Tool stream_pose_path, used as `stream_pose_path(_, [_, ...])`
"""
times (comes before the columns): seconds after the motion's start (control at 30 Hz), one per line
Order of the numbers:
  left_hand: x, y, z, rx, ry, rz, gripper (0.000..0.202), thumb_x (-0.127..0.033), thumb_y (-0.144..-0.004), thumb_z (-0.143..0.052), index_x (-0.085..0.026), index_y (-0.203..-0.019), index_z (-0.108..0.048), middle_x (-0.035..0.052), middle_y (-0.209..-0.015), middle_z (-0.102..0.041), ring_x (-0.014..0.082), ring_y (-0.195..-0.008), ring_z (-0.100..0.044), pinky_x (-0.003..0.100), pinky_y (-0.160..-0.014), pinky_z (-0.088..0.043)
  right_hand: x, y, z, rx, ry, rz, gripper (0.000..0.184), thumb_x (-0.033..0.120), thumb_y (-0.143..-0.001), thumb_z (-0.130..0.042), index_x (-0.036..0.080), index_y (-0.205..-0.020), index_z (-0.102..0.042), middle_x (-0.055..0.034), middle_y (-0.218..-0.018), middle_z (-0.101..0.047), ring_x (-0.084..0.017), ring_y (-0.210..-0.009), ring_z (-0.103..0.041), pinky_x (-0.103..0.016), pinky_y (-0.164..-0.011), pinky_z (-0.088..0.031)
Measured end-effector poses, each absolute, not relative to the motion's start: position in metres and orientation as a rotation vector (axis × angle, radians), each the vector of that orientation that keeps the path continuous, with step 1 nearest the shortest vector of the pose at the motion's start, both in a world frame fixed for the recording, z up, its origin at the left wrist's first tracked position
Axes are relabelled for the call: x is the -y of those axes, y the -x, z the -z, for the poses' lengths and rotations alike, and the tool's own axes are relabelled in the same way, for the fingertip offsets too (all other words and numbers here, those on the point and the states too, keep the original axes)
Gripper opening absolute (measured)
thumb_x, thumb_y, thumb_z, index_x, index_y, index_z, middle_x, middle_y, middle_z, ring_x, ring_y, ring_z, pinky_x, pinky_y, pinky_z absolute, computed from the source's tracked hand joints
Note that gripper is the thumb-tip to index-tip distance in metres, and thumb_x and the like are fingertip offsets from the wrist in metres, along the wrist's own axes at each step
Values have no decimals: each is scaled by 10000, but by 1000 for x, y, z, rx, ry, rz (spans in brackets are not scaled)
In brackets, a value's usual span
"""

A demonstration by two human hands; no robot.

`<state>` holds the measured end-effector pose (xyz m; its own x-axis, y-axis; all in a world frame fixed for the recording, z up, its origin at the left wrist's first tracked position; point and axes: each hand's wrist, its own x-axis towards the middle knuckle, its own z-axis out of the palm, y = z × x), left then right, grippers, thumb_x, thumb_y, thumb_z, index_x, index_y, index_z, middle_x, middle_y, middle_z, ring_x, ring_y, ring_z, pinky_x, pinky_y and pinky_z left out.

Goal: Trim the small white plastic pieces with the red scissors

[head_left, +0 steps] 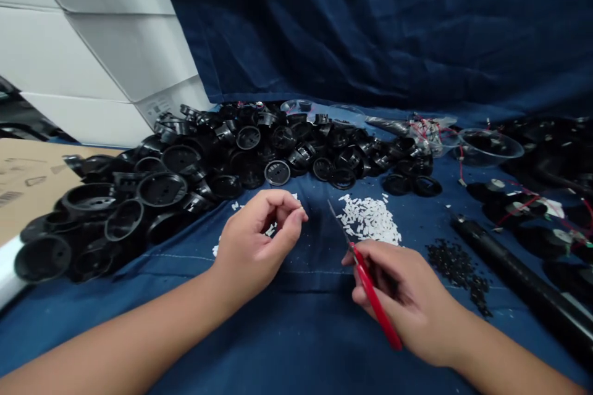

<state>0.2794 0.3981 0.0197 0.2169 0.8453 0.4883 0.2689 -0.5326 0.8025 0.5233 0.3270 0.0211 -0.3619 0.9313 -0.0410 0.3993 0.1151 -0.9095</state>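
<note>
My left hand (257, 241) is pinched at thumb and forefinger around a tiny pale piece (301, 210), which is barely visible at the fingertips. My right hand (403, 296) grips a red-handled pointed tool (373, 293), whose thin metal tip points up and left. The tip is just short of a heap of small white pieces (368, 219). More of these white bits lie scattered under and behind my left hand. Both hands are over a blue cloth (296, 327), and they do not touch each other.
Round black plastic housings (162, 190) lie heaped behind my hands. To the right are black granules (456, 268), a black tube (519, 278), a clear bowl (491, 145) and parts with red wires (514, 207). Cardboard (28, 185) lies at left, before white panels and dark blue fabric.
</note>
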Motion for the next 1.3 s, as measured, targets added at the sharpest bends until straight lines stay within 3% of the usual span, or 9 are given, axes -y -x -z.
stream_pose_path(0.2, [-392, -279, -18, -943, -2005, -1361, 100, -187, -1032, -649, -252, -1108, -660, -14, -981, -724, 108, -859, -716, 233, -780, -571, -331, -521, -23, 1907, 1341, -1227, 133, 327, -940, -701, 225, -949, -616, 39, -769, -570, -113, -629, -451, -251, -581, -337])
stream_pose_path(0.4, [-387, -281, -18, -866, -2046, -1307, 220, -97, -1022, -621, -278, -1145, -649, -45, -1031, -716, 74, -935, -711, 177, -867, -571, -333, -520, -25, 1898, 1326, -1281, 189, 273, -924, -697, 225, -832, -539, 59, -693, -524, -111, -605, -406, -251, -572, -329])
stream_pose_path(0.57, [-385, -283, -18, -817, -2030, -1295, 218, -86, -1020, -620, -270, -1135, -644, -45, -1028, -710, 55, -929, -692, 135, -855, -562, -332, -521, -26, 1870, 1270, -1384, 134, 235, -926, -687, 231, -854, -574, 56, -746, -586, -111, -648, -444, -246, -585, -339])
stream_pose_path(0.9, [-384, -281, -18, -828, -2140, -1346, 244, -61, -988, -666, -253, -1137, -654, -33, -1035, -726, 75, -928, -690, 178, -870, -561, -330, -523, -27, 1835, 1223, -1514, 197, 377, -1009, -662, 217, -905, -615, 40, -756, -623, -110, -660, -514, -239, -594, -392])
stream_pose_path(1.17, [-385, -280, -18, -840, -2133, -1350, 267, -52, -985, -670, -248, -1165, -662, -34, -1052, -724, 73, -932, -695, 189, -868, -566, -329, -524, -31, 1790, 1268, -1553, 145, 261, -1016, -610, 219, -879, -626, 38, -780, -639, -104, -681, -551, -215, -596, -416])
stream_pose_path(1.3, [-386, -281, -18, -803, -2133, -1371, 292, -21, -964, -681, -237, -1161, -668, -25, -1055, -731, 92, -944, -707, 216, -852, -583, -329, -522, -30, 1691, 1253, -1650, 141, 341, -1010, -656, 215, -952, -630, 31, -767, -651, -104, -638, -551, -208, -551, -408])
